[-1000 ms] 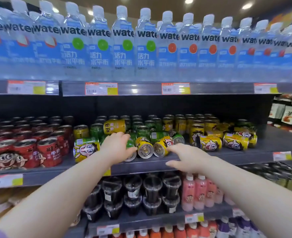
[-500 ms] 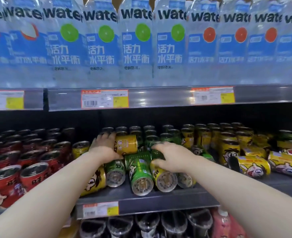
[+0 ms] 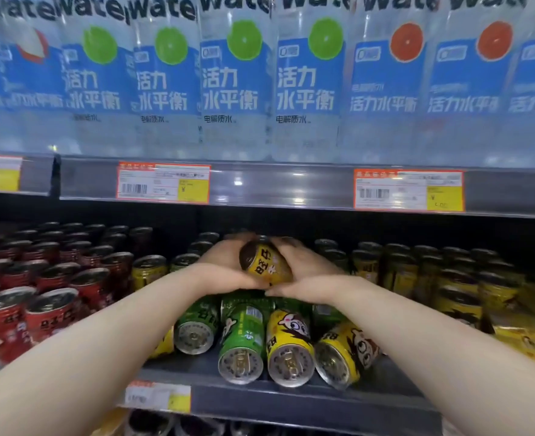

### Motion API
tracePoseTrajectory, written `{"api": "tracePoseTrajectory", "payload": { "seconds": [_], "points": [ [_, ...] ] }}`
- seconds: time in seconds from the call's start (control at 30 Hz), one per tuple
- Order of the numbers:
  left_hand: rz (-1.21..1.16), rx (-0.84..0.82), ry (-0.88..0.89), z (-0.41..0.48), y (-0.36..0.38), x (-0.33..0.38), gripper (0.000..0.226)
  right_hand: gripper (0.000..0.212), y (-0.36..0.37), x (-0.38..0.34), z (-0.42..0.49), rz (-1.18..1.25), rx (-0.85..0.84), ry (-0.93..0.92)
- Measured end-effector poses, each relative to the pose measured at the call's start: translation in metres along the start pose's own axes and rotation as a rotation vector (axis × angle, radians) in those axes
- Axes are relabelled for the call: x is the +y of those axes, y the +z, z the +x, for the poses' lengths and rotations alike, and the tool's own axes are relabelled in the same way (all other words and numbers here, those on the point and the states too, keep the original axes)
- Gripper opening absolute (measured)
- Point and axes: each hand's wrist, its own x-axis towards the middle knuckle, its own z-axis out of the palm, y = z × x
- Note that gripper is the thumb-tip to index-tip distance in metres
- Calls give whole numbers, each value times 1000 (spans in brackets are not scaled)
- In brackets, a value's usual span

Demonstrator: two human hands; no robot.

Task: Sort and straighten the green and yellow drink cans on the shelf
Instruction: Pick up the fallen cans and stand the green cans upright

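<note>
Fingers (image 3: 233, 240) of the left hand (image 3: 225, 265) and those of the right hand (image 3: 305, 269) curl round a tilted yellow can (image 3: 267, 262), gripping it from both sides, with the thumbs meeting beneath it. Directly below that can, green cans (image 3: 242, 338) and fallen yellow cans (image 3: 289, 344) lie on their sides at the shelf (image 3: 291, 401) edge. Left of it stand red cans (image 3: 49, 303); right of it, upright yellow cans (image 3: 448, 278); above it, water bottles (image 3: 234, 83).

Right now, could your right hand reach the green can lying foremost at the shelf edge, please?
Probably yes, once freed: the right hand and left hand both grip a yellow can just above, and the green can lies uncovered below them.
</note>
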Motion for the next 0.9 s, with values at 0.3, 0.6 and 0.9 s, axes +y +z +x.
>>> {"api": "tracePoseTrajectory", "payload": {
  "seconds": [0.3,0.6,0.9],
  "points": [
    [-175,52,185,26,23,70,77,120,-23,52,-25,255,200,61],
    [-2,-200,158,44,80,105,70,91,-55,136,-51,318,347,429],
    [397,-341,153,38,105,89,62,90,-42,183,-56,139,240,607]
  ]
}}
